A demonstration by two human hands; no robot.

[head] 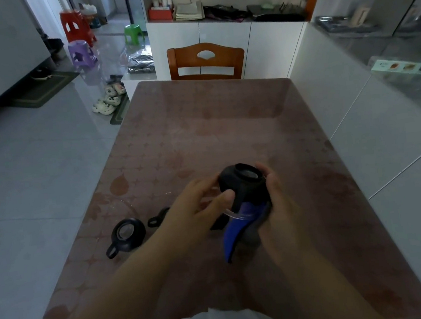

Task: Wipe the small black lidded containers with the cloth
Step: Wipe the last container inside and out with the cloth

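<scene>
I hold one small black container [242,184] above the table, tilted with its clear lid facing away from me. My left hand [198,206] grips its left side with thumb and fingers. My right hand [278,204] presses a blue and grey cloth [239,228] against the container's right and lower side; the cloth hangs down below it. A second black container [128,234] with a loop handle rests on the table at the left. Behind my left hand, part of a third black piece [158,217] with a loop shows; the rest is hidden.
The table [202,134] has a brownish patterned cover. A wooden chair [206,62] stands at its far end. White cabinets [356,132] run along the right edge. Shoes [108,99] and plastic stools [81,53] are on the tiled floor to the left.
</scene>
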